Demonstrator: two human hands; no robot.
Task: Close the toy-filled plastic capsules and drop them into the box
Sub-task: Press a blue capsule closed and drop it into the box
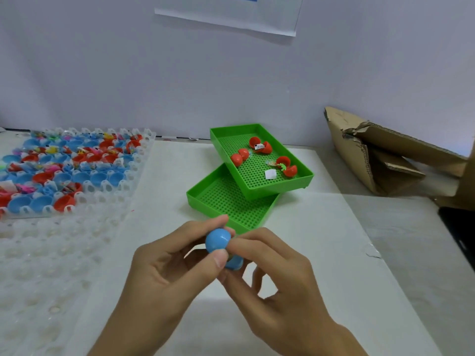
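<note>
- My left hand and right hand meet above the tabletop's near edge, fingers curled round one blue capsule.
- Its second blue half shows below; I cannot tell whether the halves are joined.
- Cardboard box: far right corner.
- Upper green tray, near the far edge: three open red capsules.

Blue capsule: smooth plastic, slight sheen. Green trays: perforated matt plastic. Box: rough, torn corrugated cardboard. Holder tray: translucent plastic. Table: matt white.
</note>
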